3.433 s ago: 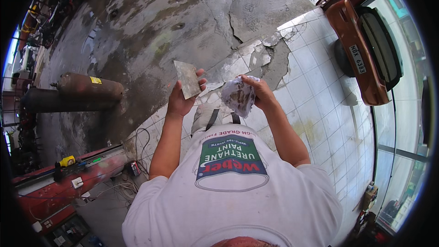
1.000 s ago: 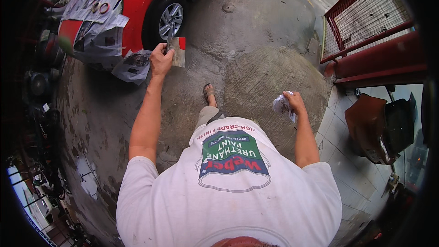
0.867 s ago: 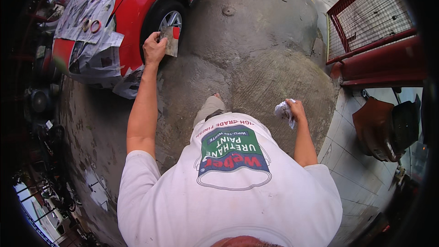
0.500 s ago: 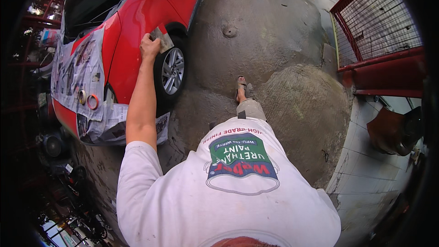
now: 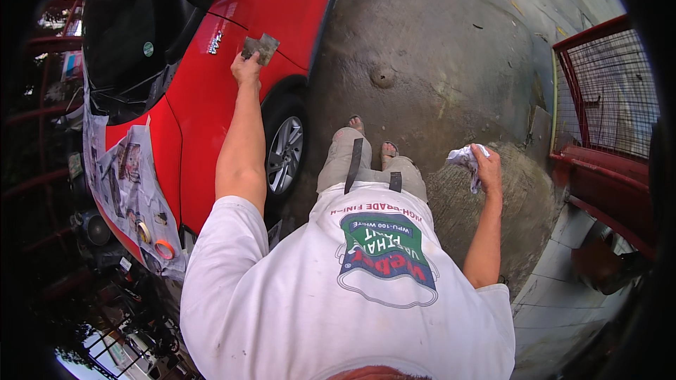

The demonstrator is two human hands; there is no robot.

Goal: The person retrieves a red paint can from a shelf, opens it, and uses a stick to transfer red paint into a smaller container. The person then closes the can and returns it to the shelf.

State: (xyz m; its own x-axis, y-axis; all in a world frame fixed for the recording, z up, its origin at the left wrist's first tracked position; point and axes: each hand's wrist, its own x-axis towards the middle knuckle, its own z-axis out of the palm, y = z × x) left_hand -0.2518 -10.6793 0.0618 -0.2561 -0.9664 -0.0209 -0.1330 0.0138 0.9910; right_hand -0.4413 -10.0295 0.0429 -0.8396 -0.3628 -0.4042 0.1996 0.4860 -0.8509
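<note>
Now left hand [image 5: 246, 67] gripping sandpaper [image 5: 260, 46] reaches fender [image 5: 232, 42], right hand [image 5: 487, 166] reappears clutching rag [image 5: 465, 160].

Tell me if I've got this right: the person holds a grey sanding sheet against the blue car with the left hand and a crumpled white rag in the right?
Not quite: the car is red, not blue. The head view shows the left hand holding the grey sanding sheet against its red panel above the wheel, while the right hand holds the crumpled white rag.

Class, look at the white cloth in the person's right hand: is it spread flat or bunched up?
Bunched up. The white cloth sits crumpled in the closed right hand, with creased folds sticking out and no flat sheet hanging.
</note>
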